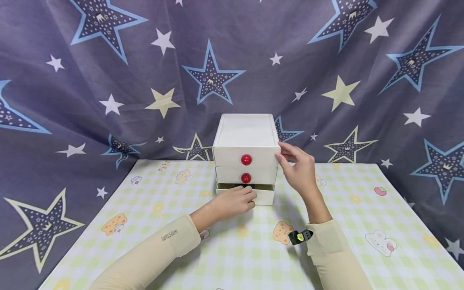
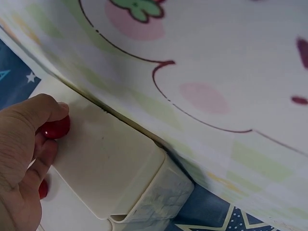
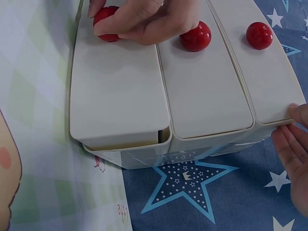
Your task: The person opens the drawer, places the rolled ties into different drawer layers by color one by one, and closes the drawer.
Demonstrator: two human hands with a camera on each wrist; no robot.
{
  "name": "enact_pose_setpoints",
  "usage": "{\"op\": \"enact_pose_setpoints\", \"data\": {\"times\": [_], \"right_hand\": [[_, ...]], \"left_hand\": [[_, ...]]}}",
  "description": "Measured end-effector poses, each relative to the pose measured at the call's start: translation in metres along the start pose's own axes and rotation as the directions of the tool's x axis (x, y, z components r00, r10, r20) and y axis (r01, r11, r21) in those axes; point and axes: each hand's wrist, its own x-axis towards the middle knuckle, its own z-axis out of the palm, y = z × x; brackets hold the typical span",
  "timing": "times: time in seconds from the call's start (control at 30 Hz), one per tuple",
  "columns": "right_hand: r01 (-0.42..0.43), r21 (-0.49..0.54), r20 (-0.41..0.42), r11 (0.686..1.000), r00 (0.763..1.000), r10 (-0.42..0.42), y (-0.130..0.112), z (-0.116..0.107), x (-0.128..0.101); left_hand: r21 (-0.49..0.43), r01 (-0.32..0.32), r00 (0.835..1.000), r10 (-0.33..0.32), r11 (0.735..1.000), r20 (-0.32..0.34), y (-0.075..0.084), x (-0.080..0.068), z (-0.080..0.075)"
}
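Note:
A white three-drawer cabinet (image 1: 245, 131) stands at the middle of the table, each drawer with a red knob. My left hand (image 1: 249, 199) pinches the bottom drawer's knob (image 2: 56, 128) between thumb and fingers. That bottom drawer (image 1: 264, 196) sits slightly pulled out, with a dark gap above its front. The middle knob (image 1: 246, 177) and top knob (image 1: 246, 160) are free, and both those drawers are closed. My right hand (image 1: 284, 154) rests with relaxed fingers against the cabinet's upper right corner; its thumb (image 3: 300, 112) touches the top drawer's front edge.
The table carries a pale green checked cloth (image 1: 232, 249) with cartoon prints. A dark blue star-patterned curtain (image 1: 108, 80) hangs behind and at both sides, close behind the cabinet. A small black and yellow device (image 1: 300, 237) sits at my right wrist.

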Motion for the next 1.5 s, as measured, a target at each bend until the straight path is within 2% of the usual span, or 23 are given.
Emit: {"op": "enact_pose_setpoints", "data": {"times": [0.3,0.67,1.03,1.5], "right_hand": [[-0.001,0.003,0.000,1.000,1.000,0.001,-0.0002,0.0003,0.0004],[0.004,-0.022,-0.002,1.000,1.000,-0.004,0.0013,0.0008,-0.0010],[0.007,0.004,-0.009,1.000,1.000,-0.007,0.0019,0.0005,0.0001],[0.014,-0.003,-0.006,1.000,1.000,-0.014,0.0006,0.0001,-0.0001]], "left_hand": [[0.006,0.011,1.000,-0.011,1.000,-0.015,-0.0016,0.0024,0.0049],[0.098,-0.001,1.000,-0.001,0.995,0.019,-0.0023,0.0038,0.0020],[0.141,0.006,0.999,0.001,0.990,-0.050,-0.0009,0.0056,0.0047],[0.158,0.019,0.997,-0.007,0.987,-0.077,-0.0004,0.0078,0.0102]]}}
